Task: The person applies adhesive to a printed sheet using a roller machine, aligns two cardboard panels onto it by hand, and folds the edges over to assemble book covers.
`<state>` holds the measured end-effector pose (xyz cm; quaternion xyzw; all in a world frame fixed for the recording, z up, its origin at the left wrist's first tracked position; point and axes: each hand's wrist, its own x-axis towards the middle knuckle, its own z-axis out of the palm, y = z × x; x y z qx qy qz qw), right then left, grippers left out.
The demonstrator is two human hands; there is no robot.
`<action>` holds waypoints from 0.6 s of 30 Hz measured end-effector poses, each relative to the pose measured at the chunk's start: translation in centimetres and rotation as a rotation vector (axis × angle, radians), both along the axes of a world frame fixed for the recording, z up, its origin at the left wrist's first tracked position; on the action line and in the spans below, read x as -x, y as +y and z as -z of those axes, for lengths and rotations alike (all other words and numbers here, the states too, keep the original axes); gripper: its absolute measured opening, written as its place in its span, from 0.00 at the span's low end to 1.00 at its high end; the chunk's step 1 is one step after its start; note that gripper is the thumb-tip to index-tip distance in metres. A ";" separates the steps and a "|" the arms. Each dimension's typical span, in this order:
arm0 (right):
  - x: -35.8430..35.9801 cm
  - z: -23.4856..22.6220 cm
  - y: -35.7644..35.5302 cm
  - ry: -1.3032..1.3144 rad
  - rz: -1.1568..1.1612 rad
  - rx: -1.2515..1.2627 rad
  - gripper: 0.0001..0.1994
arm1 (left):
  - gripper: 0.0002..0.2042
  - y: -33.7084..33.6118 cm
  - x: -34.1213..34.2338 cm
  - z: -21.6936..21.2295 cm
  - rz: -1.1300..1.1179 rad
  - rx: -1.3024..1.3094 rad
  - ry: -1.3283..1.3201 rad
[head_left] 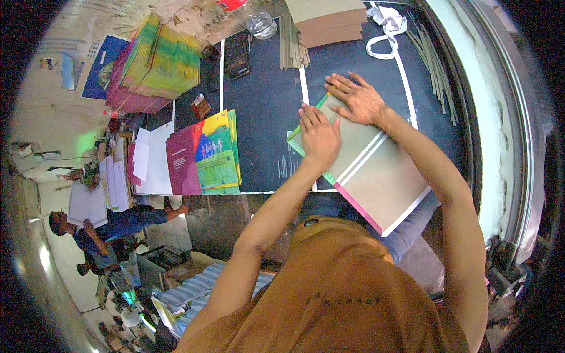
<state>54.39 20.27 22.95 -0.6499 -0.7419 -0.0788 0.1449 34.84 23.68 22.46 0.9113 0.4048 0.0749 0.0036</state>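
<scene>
both hands [338,117] flat on grey board [376,176], colourful covers [206,153] alongside

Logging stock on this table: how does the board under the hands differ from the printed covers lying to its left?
The grey board is plain and dull; the printed covers are maroon, green and yellow. Left hand and right hand press the grey board; nothing touches the printed covers. Both lie flat on the dark table.

colourful printed covers [207,154] left of centre
</scene>
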 end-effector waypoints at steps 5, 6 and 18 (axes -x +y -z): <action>-0.3 -0.1 0.6 0.043 0.050 0.171 0.34 | 0.37 -1.2 3.7 -1.6 0.008 0.006 0.072; 0.2 -0.3 0.7 0.037 0.072 0.166 0.35 | 0.37 -1.2 3.9 -1.3 0.004 -0.006 0.028; 2.4 -0.1 0.3 0.107 0.085 0.101 0.26 | 0.36 3.9 -0.9 -1.1 0.126 -0.093 -0.058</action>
